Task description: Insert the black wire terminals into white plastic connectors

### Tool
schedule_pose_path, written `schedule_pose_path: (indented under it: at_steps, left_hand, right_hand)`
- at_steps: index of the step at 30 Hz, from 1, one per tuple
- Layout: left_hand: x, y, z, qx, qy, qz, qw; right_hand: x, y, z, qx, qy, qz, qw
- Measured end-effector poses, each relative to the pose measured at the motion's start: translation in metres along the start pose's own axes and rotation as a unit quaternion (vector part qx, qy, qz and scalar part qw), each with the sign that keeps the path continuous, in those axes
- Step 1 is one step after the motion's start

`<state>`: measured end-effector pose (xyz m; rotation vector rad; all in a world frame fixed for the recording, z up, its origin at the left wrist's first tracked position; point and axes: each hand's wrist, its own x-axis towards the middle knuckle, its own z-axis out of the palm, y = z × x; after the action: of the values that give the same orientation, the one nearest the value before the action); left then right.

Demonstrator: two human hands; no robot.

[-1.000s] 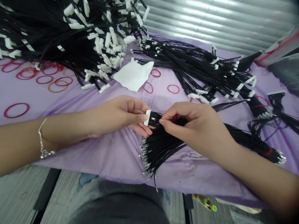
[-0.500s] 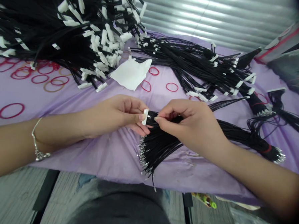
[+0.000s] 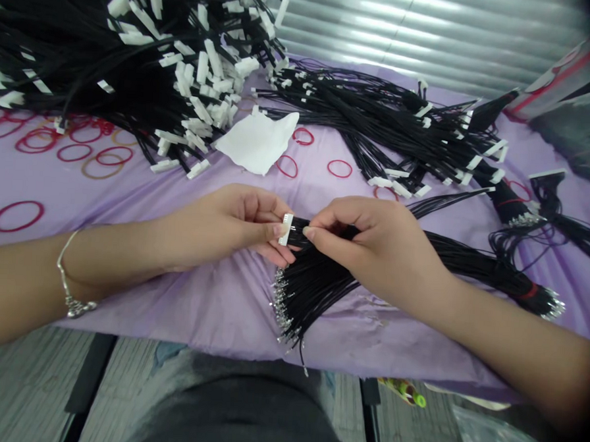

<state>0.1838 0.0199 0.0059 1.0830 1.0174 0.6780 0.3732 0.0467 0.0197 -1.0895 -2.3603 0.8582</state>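
- Left hand [image 3: 225,227]: fingertips pinched on a white connector [image 3: 286,229]; connector stands upright at the meeting point of both hands
- Right hand [image 3: 377,248]: thumb and forefinger closed on black wires [image 3: 298,231] entering the connector's right face; both hands touch the piece, the left carrying it
- Wire bundle [image 3: 316,288]: under the right hand; long axis runs from metal tips below the hands out to the far right
- Purple worktop cloth [image 3: 211,302]: beneath both hands
- Finished harness heap [image 3: 135,54]: well beyond the left hand
- White paper [image 3: 257,143]: beyond the hands, between the heaps
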Motion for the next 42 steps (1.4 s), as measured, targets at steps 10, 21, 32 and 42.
schedule_pose_path:
  at_steps: [10, 21, 32, 42]
  left_hand:
    - [0.000, 0.001, 0.003, 0.010, 0.012, -0.003, 1.000]
    - [0.001, 0.004, 0.004, -0.021, 0.023, -0.023, 0.999]
    - [-0.001, 0.005, 0.004, -0.016, 0.025, -0.032, 0.999]
    - [0.000, 0.005, 0.005, -0.012, 0.022, -0.037, 0.999]
  right_hand:
    - [0.001, 0.001, 0.007, -0.003, 0.007, -0.001, 1.000]
    - [0.002, 0.003, 0.002, -0.016, 0.000, -0.004, 1.000]
    - [0.006, 0.006, 0.002, -0.029, -0.019, -0.005, 0.999]
    - [0.007, 0.004, -0.005, -0.033, -0.050, 0.017, 0.998]
